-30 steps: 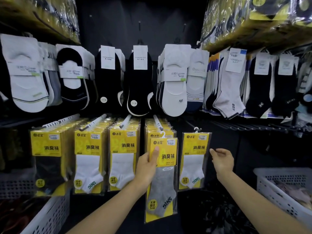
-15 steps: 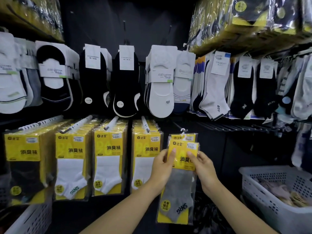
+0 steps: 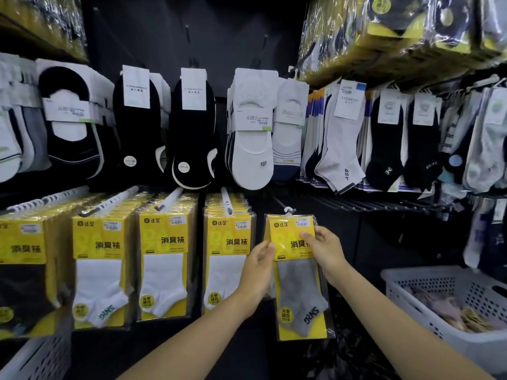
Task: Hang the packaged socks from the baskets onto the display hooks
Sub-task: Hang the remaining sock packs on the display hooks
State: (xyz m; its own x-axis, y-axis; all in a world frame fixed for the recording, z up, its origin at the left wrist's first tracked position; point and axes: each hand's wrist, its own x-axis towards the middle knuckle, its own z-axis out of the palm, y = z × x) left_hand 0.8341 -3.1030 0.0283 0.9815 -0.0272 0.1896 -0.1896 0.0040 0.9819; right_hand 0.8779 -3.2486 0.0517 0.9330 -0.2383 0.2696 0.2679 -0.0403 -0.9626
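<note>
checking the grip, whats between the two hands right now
In the head view, the grey sock pack sits between them: left hand on its left edge, right hand on its right edge.

Dark gap right of grey sock pack (image 3: 300, 272) open, runs to white basket (image 3: 452, 305) low right. Left side blocked: yellow pack row (image 3: 229, 253) just beside it, hook rods (image 3: 226, 200) jutting out above. Overhead: hanging white socks (image 3: 253, 138) close over hook level. Both hands (image 3: 258, 266) (image 3: 325, 248) flank pack edges.

Dim, front-lit socks display under wide-angle view.
Glare marked the plastic packs (image 3: 406, 37); edges bowed and blurred; recesses stayed black.
</note>
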